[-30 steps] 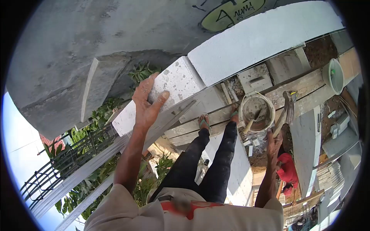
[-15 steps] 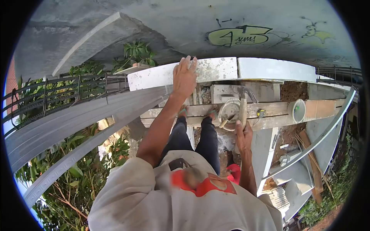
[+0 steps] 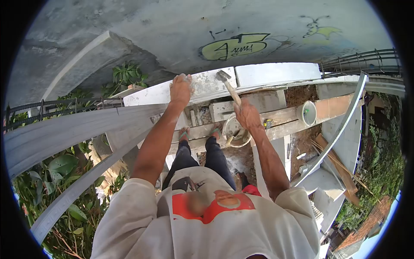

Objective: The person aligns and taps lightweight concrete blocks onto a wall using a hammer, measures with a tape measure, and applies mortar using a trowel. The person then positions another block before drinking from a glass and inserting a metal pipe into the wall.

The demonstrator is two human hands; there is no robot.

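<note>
My right hand (image 3: pixel 249 115) is closed round the wooden handle of a hammer (image 3: pixel 230 90). The hammer's metal head lies against the left white block (image 3: pixel 202 86), near its right end. My left hand (image 3: pixel 181 90) rests on the same block, with its fingers laid over the top and nothing held in them. A second white block (image 3: pixel 278 74) stands end to end with it on the right. Below my right hand, a round bucket (image 3: pixel 247 141) with grey mortar holds a trowel (image 3: pixel 230 140), partly hidden by my forearm.
My feet (image 3: pixel 184 133) stand on wooden planks (image 3: pixel 284 117). A yellow tape measure (image 3: pixel 268 124) and a white bucket (image 3: pixel 307 113) are on the planks to the right. Curved grey rails (image 3: pixel 86 125) run at left, a pale curved strip (image 3: pixel 340 144) at right. A grey wall (image 3: pixel 172 26) rises behind the blocks.
My right hand has lifted the hammer up and left, bringing its head onto the left block. My left hand stays on that block. The whole view has shifted left.
</note>
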